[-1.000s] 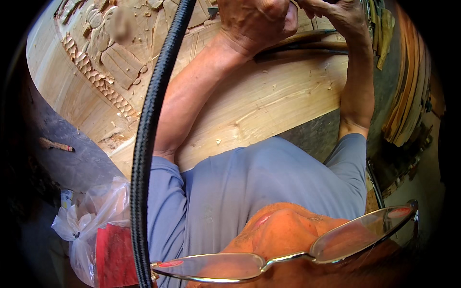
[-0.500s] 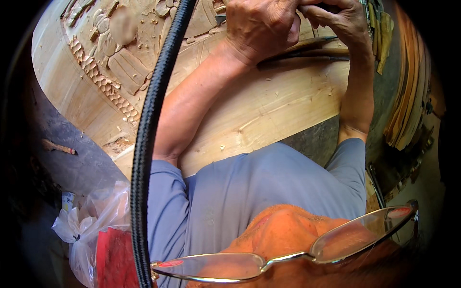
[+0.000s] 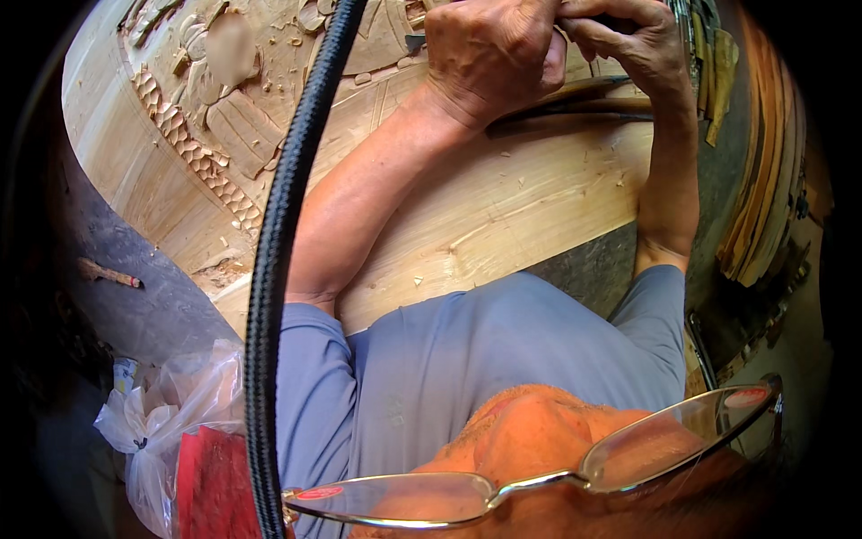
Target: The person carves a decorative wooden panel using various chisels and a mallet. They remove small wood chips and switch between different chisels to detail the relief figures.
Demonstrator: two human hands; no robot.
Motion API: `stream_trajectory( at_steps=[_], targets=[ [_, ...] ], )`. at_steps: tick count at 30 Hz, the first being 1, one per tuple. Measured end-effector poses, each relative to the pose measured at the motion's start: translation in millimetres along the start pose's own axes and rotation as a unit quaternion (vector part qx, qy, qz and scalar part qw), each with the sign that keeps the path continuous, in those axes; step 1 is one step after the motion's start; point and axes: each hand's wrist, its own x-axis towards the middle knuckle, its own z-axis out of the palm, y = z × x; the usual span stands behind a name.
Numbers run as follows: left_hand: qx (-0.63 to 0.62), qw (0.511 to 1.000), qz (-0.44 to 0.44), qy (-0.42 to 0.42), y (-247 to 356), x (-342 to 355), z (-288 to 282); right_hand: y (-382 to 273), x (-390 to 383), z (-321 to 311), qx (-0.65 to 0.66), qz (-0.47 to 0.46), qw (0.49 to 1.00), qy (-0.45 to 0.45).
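Left hand (image 3: 494,58): fingers are bending under the knuckles, mostly hidden; how far they are closing, or on what, cannot be told. Right hand (image 3: 642,49): fingers are bending narrowly beside the left knuckles, tips partly hidden; any held object cannot be told.

Carved wooden panel (image 3: 521,198): pale, lying beneath the fingers; relief figures (image 3: 247,135) and scalloped border (image 3: 193,162) are showing to their left, smooth grain nearer the body.

Dark metal tip (image 3: 415,42): showing just left of the left fingers. Slender rods (image 3: 539,113): lying just below both hands' fingers.

Left forearm (image 3: 377,189): slanting up rightward; right forearm (image 3: 669,180): standing nearly vertical.
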Motion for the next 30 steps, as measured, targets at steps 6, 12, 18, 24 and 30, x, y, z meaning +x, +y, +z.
stream_trajectory(
  at_steps=[6, 12, 18, 24, 30],
  targets=[
    [0.023, 0.999, -0.027, -0.035, 6.3, 4.2, -11.7, 2.8, 0.2, 3.7, 0.014, 0.028, 1.0, -0.001],
    [0.042, 0.999, 0.006, 0.02, 1.2, -0.8, -2.0, 7.9, 0.8, -1.4, 0.001, 0.009, 1.0, -0.013],
    [0.053, 0.998, 0.03, -0.01, 8.1, 4.4, -9.1, 4.4, -1.6, 4.6, 0.014, -0.007, 1.0, -0.012],
    [-0.012, 0.997, 0.055, 0.057, -0.4, 0.2, 4.3, -9.0, -3.0, 7.9, -0.027, -0.027, 0.999, -0.011],
    [-0.03, 0.997, 0.039, 0.06, 0.8, 1.4, 4.7, -10.3, -4.0, 7.2, -0.049, -0.009, 0.999, -0.011]
  ],
)
